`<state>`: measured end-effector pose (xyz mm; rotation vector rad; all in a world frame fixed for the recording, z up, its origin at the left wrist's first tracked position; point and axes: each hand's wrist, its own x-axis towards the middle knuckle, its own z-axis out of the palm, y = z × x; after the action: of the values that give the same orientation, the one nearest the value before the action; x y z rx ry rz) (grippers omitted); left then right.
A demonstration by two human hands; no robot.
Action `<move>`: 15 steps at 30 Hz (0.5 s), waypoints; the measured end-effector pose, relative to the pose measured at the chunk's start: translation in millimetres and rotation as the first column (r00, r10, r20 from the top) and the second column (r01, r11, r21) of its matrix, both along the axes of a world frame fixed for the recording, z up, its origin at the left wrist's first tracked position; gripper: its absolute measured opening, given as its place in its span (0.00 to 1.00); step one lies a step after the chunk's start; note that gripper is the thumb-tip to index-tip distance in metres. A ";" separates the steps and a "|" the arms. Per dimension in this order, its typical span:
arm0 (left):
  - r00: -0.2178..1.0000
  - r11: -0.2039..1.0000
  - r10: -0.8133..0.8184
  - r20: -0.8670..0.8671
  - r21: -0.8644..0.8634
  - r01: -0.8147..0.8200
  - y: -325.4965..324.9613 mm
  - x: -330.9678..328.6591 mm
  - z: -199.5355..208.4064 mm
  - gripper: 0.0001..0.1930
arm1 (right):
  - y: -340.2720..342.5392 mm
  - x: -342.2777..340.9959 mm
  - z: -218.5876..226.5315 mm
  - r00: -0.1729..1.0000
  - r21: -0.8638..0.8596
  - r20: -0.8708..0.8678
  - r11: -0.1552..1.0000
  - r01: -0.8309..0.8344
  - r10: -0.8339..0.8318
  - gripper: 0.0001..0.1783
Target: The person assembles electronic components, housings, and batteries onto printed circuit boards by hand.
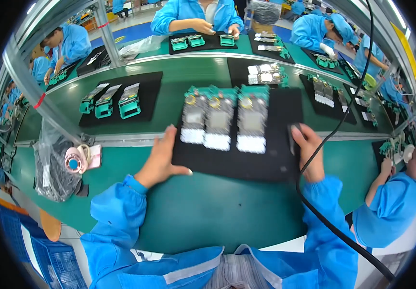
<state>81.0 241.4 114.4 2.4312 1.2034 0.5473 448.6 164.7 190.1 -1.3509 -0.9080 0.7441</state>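
Gripping the black rectangular foam mat [239, 164] at both sides, left hand [162, 159] lies flat, fingers spread. Right hand [309, 149] curls closed over its edge. Three green circuit assemblies [220, 118] sit on it.

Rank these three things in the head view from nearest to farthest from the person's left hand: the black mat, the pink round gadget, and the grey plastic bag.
1. black mat: the left hand rests on its left edge, touching it.
2. pink round gadget: to the hand's left, on the green table.
3. grey plastic bag: farther left still, at the table's left end, under and behind the gadget.
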 end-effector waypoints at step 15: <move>0.745 0.742 0.663 -0.067 0.189 -0.643 105.3 5.5 -9.9 0.40 | 202.6 -46.3 -85.2 0.959 0.381 0.281 0.914 -0.138 0.028 0.10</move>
<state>86.5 346.7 104.5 2.1245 2.1771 0.6953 402.3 367.3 104.9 -1.0668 -1.2668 0.4097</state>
